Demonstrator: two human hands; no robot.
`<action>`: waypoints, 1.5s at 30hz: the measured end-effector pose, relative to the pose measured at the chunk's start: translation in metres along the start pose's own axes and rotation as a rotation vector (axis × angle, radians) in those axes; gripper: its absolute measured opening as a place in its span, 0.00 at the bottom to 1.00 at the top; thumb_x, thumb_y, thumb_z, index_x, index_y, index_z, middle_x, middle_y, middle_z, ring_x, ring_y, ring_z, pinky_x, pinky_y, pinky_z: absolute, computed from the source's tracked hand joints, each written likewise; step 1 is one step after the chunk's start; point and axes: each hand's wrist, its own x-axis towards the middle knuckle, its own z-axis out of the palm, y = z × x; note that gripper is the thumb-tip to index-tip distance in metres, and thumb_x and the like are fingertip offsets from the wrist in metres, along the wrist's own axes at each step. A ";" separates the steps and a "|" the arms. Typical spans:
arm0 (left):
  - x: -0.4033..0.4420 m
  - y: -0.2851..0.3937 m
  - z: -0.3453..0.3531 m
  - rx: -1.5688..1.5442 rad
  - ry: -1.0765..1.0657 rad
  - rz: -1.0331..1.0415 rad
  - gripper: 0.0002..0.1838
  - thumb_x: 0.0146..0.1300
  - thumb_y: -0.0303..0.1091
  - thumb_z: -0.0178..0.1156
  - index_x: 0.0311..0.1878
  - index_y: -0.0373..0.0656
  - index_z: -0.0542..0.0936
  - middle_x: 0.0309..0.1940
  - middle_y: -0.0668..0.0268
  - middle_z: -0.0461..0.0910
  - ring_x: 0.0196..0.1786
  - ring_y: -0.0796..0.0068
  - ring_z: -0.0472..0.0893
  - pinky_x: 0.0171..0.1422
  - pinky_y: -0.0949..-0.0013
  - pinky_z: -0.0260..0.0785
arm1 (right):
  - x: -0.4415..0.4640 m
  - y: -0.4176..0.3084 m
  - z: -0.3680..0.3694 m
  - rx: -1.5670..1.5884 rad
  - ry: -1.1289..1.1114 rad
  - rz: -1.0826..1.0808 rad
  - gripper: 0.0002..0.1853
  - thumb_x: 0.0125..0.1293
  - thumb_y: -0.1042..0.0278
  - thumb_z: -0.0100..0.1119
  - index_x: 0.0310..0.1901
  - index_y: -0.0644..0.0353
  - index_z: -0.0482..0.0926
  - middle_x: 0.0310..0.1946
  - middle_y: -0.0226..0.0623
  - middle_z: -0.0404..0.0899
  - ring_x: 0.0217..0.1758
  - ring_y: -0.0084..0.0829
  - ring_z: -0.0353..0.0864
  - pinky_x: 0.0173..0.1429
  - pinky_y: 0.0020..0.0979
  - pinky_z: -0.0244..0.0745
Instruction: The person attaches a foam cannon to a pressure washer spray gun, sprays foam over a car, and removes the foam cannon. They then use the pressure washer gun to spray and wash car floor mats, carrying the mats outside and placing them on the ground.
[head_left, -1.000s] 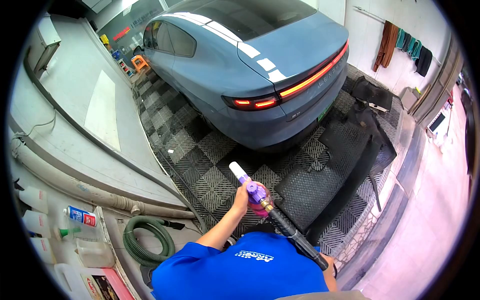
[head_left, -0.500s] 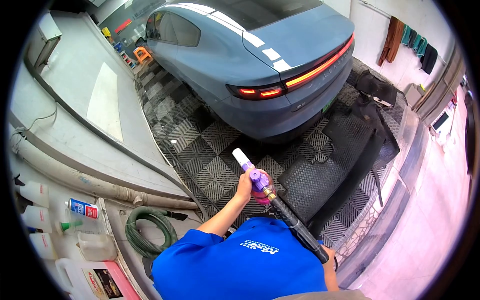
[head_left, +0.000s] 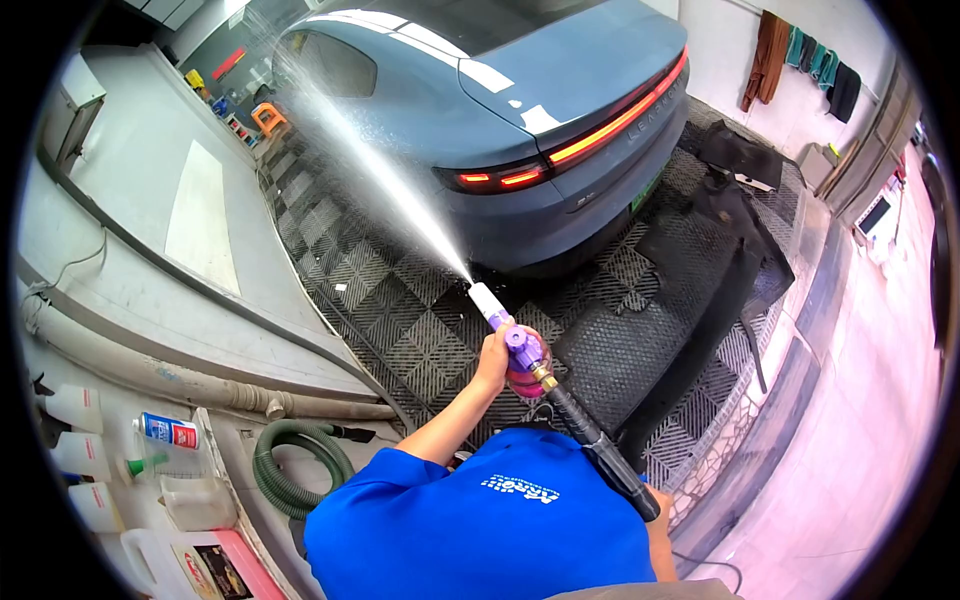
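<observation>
My left hand (head_left: 493, 358) is wrapped round the purple front part of a spray gun (head_left: 521, 347) with a white nozzle and a pink bottle under it. A white jet (head_left: 385, 180) shoots from the nozzle up and to the left, along the side of a blue-grey car (head_left: 480, 130) with lit tail lights. The gun's black lance (head_left: 590, 435) runs down to the right, to my right hand (head_left: 658, 503), which is closed at its rear end and partly hidden by it.
Black floor mats (head_left: 655, 310) lie on the grid floor behind the car. A coiled green hose (head_left: 290, 470), jugs (head_left: 190, 565) and a spray can (head_left: 168, 430) are at lower left. Cloths (head_left: 765, 62) hang on the back wall. An orange stool (head_left: 268, 118) stands far left.
A jet now comes out of the nozzle, where none showed before. The gun has shifted slightly to the right in view, and the car appears a little further left and higher.
</observation>
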 end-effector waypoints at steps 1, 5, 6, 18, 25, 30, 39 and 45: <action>0.002 0.002 0.007 -0.008 -0.034 -0.007 0.28 0.66 0.52 0.42 0.35 0.33 0.79 0.29 0.61 0.80 0.33 0.72 0.79 0.44 0.71 0.70 | -0.001 0.000 -0.001 -0.003 0.023 0.003 0.07 0.45 0.70 0.62 0.21 0.61 0.74 0.13 0.41 0.67 0.15 0.35 0.73 0.22 0.30 0.65; 0.012 0.013 0.041 -0.077 -0.113 -0.036 0.26 0.66 0.50 0.44 0.31 0.34 0.79 0.26 0.61 0.79 0.31 0.72 0.79 0.43 0.70 0.70 | -0.011 0.016 -0.003 -0.043 0.089 0.013 0.07 0.46 0.70 0.62 0.22 0.62 0.74 0.13 0.40 0.68 0.15 0.33 0.73 0.23 0.29 0.65; 0.019 0.012 0.049 -0.053 -0.140 -0.021 0.26 0.66 0.50 0.44 0.30 0.34 0.79 0.26 0.60 0.79 0.31 0.71 0.79 0.42 0.70 0.70 | -0.011 0.013 -0.005 -0.027 0.120 0.005 0.07 0.46 0.70 0.63 0.23 0.63 0.75 0.14 0.40 0.69 0.15 0.32 0.73 0.23 0.29 0.65; 0.083 0.022 0.146 0.040 -0.407 0.010 0.25 0.65 0.50 0.47 0.30 0.35 0.79 0.25 0.62 0.80 0.29 0.72 0.80 0.40 0.71 0.71 | -0.006 0.010 0.008 0.149 0.432 0.188 0.08 0.44 0.72 0.63 0.24 0.66 0.76 0.15 0.38 0.74 0.16 0.25 0.72 0.23 0.28 0.65; 0.116 0.020 0.187 0.052 -0.576 -0.035 0.25 0.63 0.51 0.50 0.29 0.36 0.80 0.24 0.63 0.80 0.28 0.73 0.80 0.39 0.73 0.70 | -0.001 0.004 0.027 0.132 0.630 0.134 0.07 0.48 0.73 0.63 0.25 0.66 0.75 0.14 0.28 0.71 0.18 0.18 0.66 0.24 0.25 0.62; 0.124 0.000 0.248 0.082 -0.702 -0.054 0.24 0.62 0.52 0.52 0.29 0.36 0.80 0.24 0.66 0.80 0.28 0.77 0.79 0.36 0.76 0.69 | -0.011 0.018 0.009 0.177 0.737 0.196 0.08 0.49 0.73 0.65 0.22 0.66 0.74 0.14 0.29 0.71 0.18 0.19 0.67 0.24 0.25 0.61; 0.112 -0.055 0.371 0.078 -0.836 -0.046 0.23 0.64 0.48 0.50 0.29 0.35 0.79 0.25 0.60 0.81 0.29 0.70 0.81 0.40 0.71 0.73 | -0.027 0.066 -0.042 0.188 0.887 0.193 0.07 0.51 0.76 0.63 0.21 0.66 0.75 0.13 0.28 0.71 0.17 0.18 0.68 0.23 0.25 0.61; 0.108 -0.083 0.417 0.072 -0.885 -0.109 0.24 0.63 0.50 0.49 0.30 0.36 0.80 0.26 0.62 0.81 0.30 0.71 0.80 0.42 0.71 0.71 | -0.019 0.088 -0.065 0.176 0.960 0.278 0.08 0.51 0.74 0.63 0.21 0.66 0.75 0.14 0.27 0.72 0.16 0.18 0.68 0.22 0.25 0.61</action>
